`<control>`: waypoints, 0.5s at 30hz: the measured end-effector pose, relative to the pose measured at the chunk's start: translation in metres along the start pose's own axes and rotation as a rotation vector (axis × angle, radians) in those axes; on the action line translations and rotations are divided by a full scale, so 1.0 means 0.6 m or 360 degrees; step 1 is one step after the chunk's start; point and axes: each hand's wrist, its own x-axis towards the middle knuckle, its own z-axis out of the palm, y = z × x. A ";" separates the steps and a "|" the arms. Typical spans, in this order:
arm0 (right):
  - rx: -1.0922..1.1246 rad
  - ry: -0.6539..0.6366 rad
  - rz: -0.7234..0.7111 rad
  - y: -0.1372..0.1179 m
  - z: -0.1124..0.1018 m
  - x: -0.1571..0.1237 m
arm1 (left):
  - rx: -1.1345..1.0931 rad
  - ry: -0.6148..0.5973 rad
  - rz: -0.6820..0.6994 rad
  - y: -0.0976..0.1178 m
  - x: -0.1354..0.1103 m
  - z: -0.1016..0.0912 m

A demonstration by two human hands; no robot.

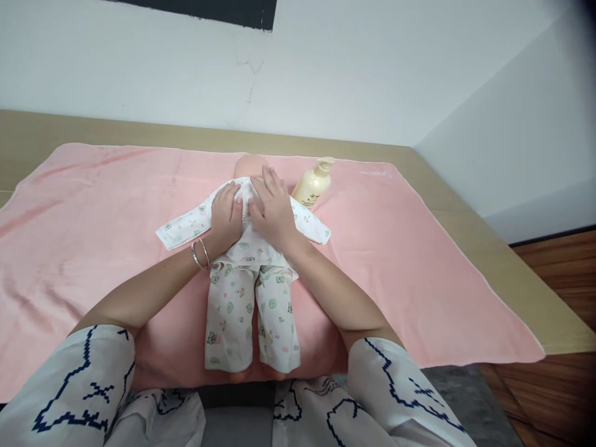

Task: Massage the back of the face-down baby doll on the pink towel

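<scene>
A baby doll [249, 166] in white printed pyjamas [251, 298] lies on its back on a pink towel [395, 248], its head toward the wall and its feet toward me. My left hand [226, 215], with two bracelets on its wrist, rests flat on the doll's chest, fingers together. My right hand [274, 208] lies beside it on the chest, fingers stretched toward the doll's neck. The two hands touch near the middle of the top. Neither hand holds anything that I can see.
A cream pump bottle [314, 184] stands just right of the doll's head. The towel covers a beige table [512, 248] against a white wall. Wooden floor [559, 273] shows to the right.
</scene>
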 end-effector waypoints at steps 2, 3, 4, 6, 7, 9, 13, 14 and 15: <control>-0.0021 -0.0097 -0.0017 0.002 0.010 0.000 | -0.0037 0.0018 -0.0011 0.000 0.000 0.001; -0.0032 -0.0149 -0.0030 0.002 0.013 0.000 | -0.0056 0.0024 -0.0019 0.000 0.000 0.001; -0.0051 -0.0186 -0.0040 0.000 0.014 0.000 | -0.0074 0.0027 -0.0024 0.000 0.000 0.000; -0.0117 -0.0203 -0.0077 -0.008 0.006 -0.005 | -0.0107 0.0028 -0.0026 0.000 0.000 0.000; -0.0160 -0.0208 -0.0108 -0.015 -0.005 -0.009 | -0.0123 0.0022 -0.0029 0.000 0.001 0.000; -0.0248 -0.0238 -0.0181 -0.034 -0.033 -0.023 | -0.0141 -0.0009 -0.0040 0.000 0.003 0.000; -0.0308 -0.0566 -0.0378 -0.071 -0.088 -0.064 | -0.0111 -0.0090 -0.0066 0.000 0.009 0.000; -0.0312 -0.0682 -0.0450 -0.077 -0.095 -0.074 | -0.0097 -0.0107 -0.0070 0.002 0.011 -0.001; -0.0329 -0.0780 -0.0512 -0.081 -0.099 -0.082 | -0.0087 -0.0125 -0.0074 0.004 0.013 -0.003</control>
